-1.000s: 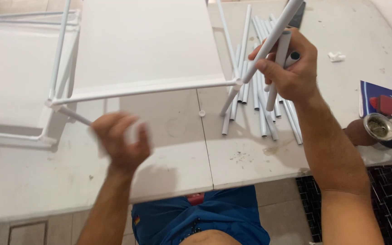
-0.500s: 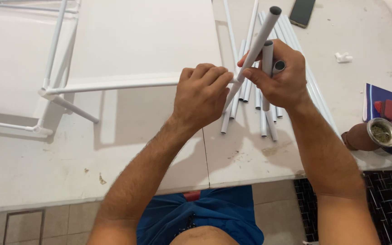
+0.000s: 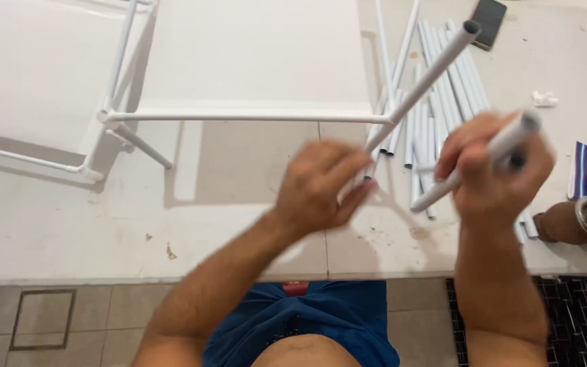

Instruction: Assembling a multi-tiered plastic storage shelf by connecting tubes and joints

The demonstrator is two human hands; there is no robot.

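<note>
Your left hand point(image 3: 324, 187) is clenched around the lower end of a long pale grey tube point(image 3: 421, 86), smooth, round and hollow, which slants up to its open dark mouth at the top right. Your right hand point(image 3: 494, 170) grips a second tube point(image 3: 473, 166) of the same kind, blurred, held over the counter point(image 3: 69, 217). Beneath them a loose pile of matching tubes point(image 3: 443, 75) lies on the matt white top, beside a white frame point(image 3: 239, 115) of thin rods.
</note>
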